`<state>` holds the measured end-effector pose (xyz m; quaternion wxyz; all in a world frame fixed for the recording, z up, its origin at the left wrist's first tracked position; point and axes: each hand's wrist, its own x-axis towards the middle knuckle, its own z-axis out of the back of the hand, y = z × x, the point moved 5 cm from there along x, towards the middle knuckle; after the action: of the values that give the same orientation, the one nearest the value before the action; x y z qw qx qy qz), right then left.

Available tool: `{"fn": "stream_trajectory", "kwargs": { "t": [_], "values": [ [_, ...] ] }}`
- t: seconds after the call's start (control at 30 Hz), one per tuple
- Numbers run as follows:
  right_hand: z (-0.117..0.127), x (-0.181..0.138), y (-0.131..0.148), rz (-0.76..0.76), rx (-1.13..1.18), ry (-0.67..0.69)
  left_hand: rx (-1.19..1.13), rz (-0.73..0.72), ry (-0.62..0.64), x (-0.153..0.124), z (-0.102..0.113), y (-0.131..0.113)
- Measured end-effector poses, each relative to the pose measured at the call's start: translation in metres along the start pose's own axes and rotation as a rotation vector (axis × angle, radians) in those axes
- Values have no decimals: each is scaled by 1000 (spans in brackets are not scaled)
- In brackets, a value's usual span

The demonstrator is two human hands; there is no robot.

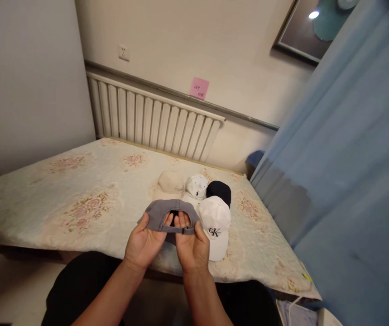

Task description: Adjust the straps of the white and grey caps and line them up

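A grey baseball cap (158,213) is held up over the near edge of the bed, its back opening and strap facing me. My left hand (143,244) grips its left side, thumb outside and fingers tucked under and inside. On the right side my right hand (193,246) does the same, and fingertips of both hands show through the opening. Just beyond lie a beige cap (170,181), a white cap with a small dark emblem (196,186) and a black cap (219,191). A white cap with CK lettering (215,215) sits close to my right hand.
The bed (106,249) has a pale floral cover. Behind it are a white radiator (150,120) and a wall with a pink note (199,88). A blue curtain (343,181) hangs along the right side. A box (298,312) stands at lower right.
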<state>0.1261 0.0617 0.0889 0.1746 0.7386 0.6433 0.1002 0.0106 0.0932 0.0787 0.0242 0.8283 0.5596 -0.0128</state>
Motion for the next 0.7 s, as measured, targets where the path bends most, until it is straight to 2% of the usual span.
{"fn": "stream_trajectory", "kwargs": {
  "t": [0.1, 0.47, 0.7],
  "values": [
    [-1, -1, -2, -29, 30, 36, 32, -15, -30, -1, 0, 0],
    [4, 3, 1, -40, 68, -17, 18, -46, -1, 0, -2, -1],
    [0, 0, 3, 1, 9, 85, 33, -27, 6, 1, -5, 0]
  ]
}}
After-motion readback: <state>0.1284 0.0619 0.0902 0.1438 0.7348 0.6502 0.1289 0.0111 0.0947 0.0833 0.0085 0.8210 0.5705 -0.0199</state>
